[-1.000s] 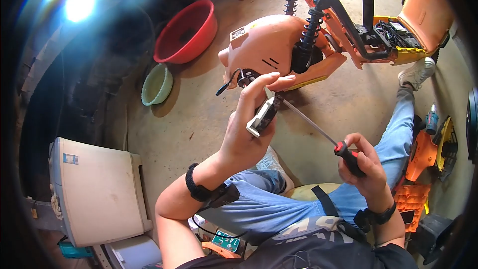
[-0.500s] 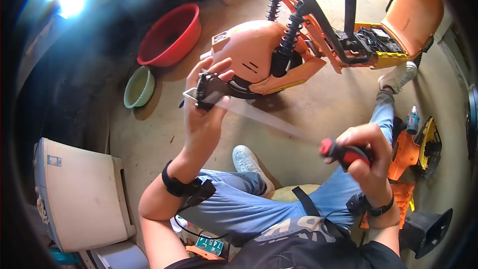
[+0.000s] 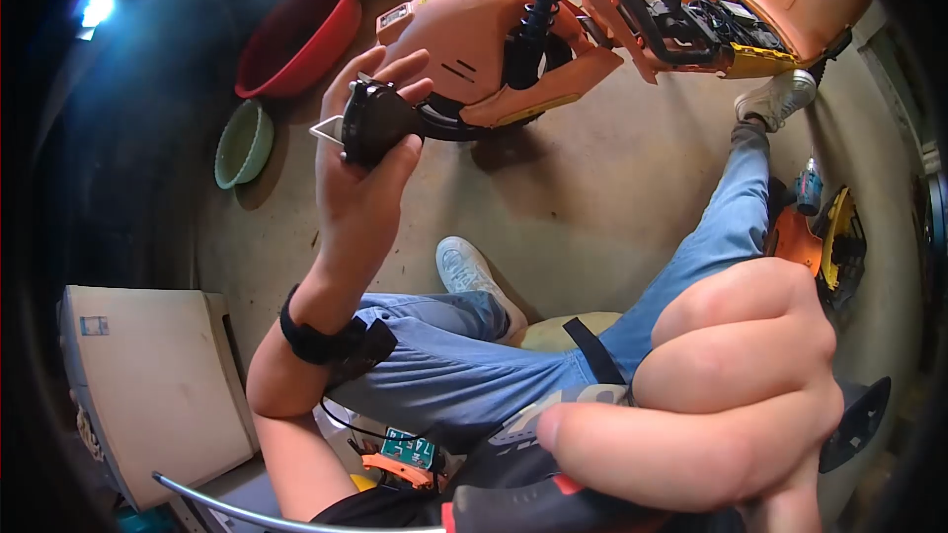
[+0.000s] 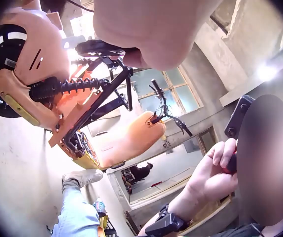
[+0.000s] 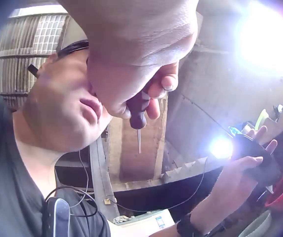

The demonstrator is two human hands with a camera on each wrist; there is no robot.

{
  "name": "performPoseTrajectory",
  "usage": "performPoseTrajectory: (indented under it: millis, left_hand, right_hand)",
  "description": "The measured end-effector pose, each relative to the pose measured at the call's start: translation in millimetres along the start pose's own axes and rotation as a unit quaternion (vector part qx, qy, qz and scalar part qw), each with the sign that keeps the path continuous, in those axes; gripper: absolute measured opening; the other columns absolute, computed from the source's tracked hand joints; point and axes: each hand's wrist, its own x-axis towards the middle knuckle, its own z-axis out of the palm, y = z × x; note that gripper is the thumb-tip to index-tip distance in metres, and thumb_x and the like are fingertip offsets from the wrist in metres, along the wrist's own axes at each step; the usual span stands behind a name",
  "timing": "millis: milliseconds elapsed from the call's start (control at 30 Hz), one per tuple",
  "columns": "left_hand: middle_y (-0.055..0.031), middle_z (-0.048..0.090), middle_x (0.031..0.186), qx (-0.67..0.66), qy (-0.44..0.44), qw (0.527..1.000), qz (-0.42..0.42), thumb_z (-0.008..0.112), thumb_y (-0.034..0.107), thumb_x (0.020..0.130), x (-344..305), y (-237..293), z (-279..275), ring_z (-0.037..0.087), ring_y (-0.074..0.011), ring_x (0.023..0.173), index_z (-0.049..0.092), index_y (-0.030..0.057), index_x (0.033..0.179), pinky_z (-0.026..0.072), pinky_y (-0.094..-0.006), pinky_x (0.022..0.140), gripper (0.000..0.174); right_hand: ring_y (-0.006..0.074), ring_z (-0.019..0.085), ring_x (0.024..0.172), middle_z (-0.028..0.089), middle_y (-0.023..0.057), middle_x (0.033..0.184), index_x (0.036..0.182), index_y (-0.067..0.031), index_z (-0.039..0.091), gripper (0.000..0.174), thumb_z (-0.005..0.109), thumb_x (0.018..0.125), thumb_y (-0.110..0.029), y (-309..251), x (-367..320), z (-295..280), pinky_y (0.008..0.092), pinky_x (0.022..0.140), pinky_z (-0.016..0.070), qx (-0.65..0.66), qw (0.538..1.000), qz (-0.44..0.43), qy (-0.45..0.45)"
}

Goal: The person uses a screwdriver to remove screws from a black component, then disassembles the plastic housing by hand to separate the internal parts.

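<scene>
Holding black part [image 3: 380, 128]: our left hand [image 3: 360, 192] | gripping screwdriver [image 3: 504, 510]: our right hand [image 3: 731, 390] | we should keep its tip [image 3: 160, 478] clear

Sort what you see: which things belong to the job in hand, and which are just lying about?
Likely part of the job:
screwdriver, gripped by the right hand
black part, held in the left hand
partly stripped orange scooter

Apparently just lying about:
red basin
pale green bowl
pale box
</scene>
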Motion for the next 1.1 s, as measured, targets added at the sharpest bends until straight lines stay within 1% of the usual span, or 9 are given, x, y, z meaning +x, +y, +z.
performPoseTrajectory:
  millis: [200, 400, 433, 533, 800, 833, 1000, 1033, 1100]
  left_hand:
    - [-0.0200, 0.056, 0.143, -0.019, 0.002, 1.000, 0.000, 0.047, -0.016, 0.080, -1, 1, 1, 0.057, -0.0243, 0.131, 0.036, 0.0022, 0.149, 0.0429, -0.0358, 0.112, 0.073]
    - [-0.0162, 0.055, 0.142, 0.006, -0.036, 0.999, 0.038, 0.046, -0.018, 0.079, 2, -6, -7, 0.056, -0.0214, 0.129, 0.034, 0.0032, 0.150, 0.0413, -0.0336, 0.111, 0.074]
    - [-0.0159, 0.055, 0.143, 0.014, -0.036, 0.999, 0.034, 0.046, -0.018, 0.080, 1, -6, -9, 0.055, -0.0210, 0.130, 0.033, 0.0040, 0.150, 0.0410, -0.0329, 0.110, 0.074]
    - [-0.0154, 0.054, 0.143, 0.020, -0.034, 0.999, 0.020, 0.045, -0.018, 0.082, -3, 0, -7, 0.054, -0.0203, 0.131, 0.033, 0.0056, 0.150, 0.0408, -0.0316, 0.109, 0.073]
    - [-0.0146, 0.053, 0.143, 0.011, -0.038, 0.999, -0.017, 0.045, -0.017, 0.085, -2, -1, -5, 0.052, -0.0188, 0.131, 0.034, 0.0082, 0.151, 0.0412, -0.0279, 0.104, 0.071]
    - [-0.0199, 0.053, 0.146, 0.023, -0.032, 0.999, -0.033, 0.054, -0.013, 0.085, -2, -1, -6, 0.055, -0.0230, 0.133, 0.032, 0.0060, 0.152, 0.0443, -0.0289, 0.102, 0.073]
    - [-0.0202, 0.053, 0.146, 0.018, -0.046, 0.998, -0.027, 0.057, -0.010, 0.085, -1, -3, -2, 0.055, -0.0242, 0.133, 0.032, 0.0054, 0.151, 0.0446, -0.0309, 0.104, 0.073]
    - [-0.0178, 0.053, 0.145, 0.020, -0.045, 0.998, -0.024, 0.052, -0.012, 0.085, -1, -2, 0, 0.054, -0.0211, 0.131, 0.033, 0.0061, 0.151, 0.0443, -0.0278, 0.100, 0.071]
    - [-0.0157, 0.053, 0.145, 0.019, -0.041, 0.998, -0.031, 0.048, -0.015, 0.086, -1, 1, 3, 0.053, -0.0185, 0.130, 0.034, 0.0062, 0.150, 0.0443, -0.0251, 0.096, 0.069]
  right_hand:
    - [0.0066, 0.047, 0.050, 0.073, 0.0055, 0.081, 0.102, -0.0075, 0.061, 0.013, 0.062, 0.092, -0.014, -26, 19, -4, 0.0220, 0.042, 0.0338, -0.140, 0.978, 0.121, -0.095]
    - [0.0102, 0.049, 0.048, 0.072, 0.0125, 0.085, 0.109, -0.0045, 0.062, 0.018, 0.060, 0.093, -0.013, 2, 7, 30, 0.0254, 0.042, 0.0370, 0.011, 0.990, 0.025, 0.137]
    - [0.0102, 0.049, 0.048, 0.072, 0.0125, 0.085, 0.109, -0.0045, 0.062, 0.018, 0.060, 0.093, -0.013, 2, 15, 24, 0.0254, 0.042, 0.0370, 0.010, 0.990, 0.003, 0.140]
    - [0.0163, 0.052, 0.044, 0.071, 0.0201, 0.080, 0.113, -0.0023, 0.054, 0.019, 0.058, 0.098, -0.011, -7, 26, 7, 0.0281, 0.039, 0.0373, 0.148, 0.981, 0.123, -0.019]
    - [0.0247, 0.063, 0.062, 0.071, 0.0190, 0.085, 0.111, 0.0039, 0.057, 0.043, 0.072, 0.086, -0.028, 3, 22, 34, 0.0337, 0.051, 0.0493, 0.169, 0.978, 0.043, 0.112]
    - [0.0258, 0.064, 0.064, 0.071, 0.0189, 0.086, 0.111, 0.0046, 0.057, 0.047, 0.073, 0.085, -0.030, 5, 21, 38, 0.0344, 0.052, 0.0508, 0.173, 0.976, 0.036, 0.128]
    - [0.0310, 0.072, 0.075, 0.071, 0.0182, 0.089, 0.110, 0.0085, 0.059, 0.063, 0.082, 0.078, -0.041, 3, 11, 36, 0.0379, 0.060, 0.0583, 0.147, 0.966, 0.027, 0.212]
    - [0.0310, 0.072, 0.075, 0.071, 0.0182, 0.089, 0.110, 0.0085, 0.059, 0.063, 0.082, 0.078, -0.041, 3, 13, 28, 0.0379, 0.060, 0.0583, 0.140, 0.967, 0.030, 0.213]
    - [0.0326, 0.071, 0.073, 0.070, 0.0184, 0.092, 0.113, 0.0095, 0.057, 0.067, 0.084, 0.077, -0.041, 3, 25, 4, 0.0401, 0.062, 0.0601, 0.158, 0.984, 0.074, 0.031]
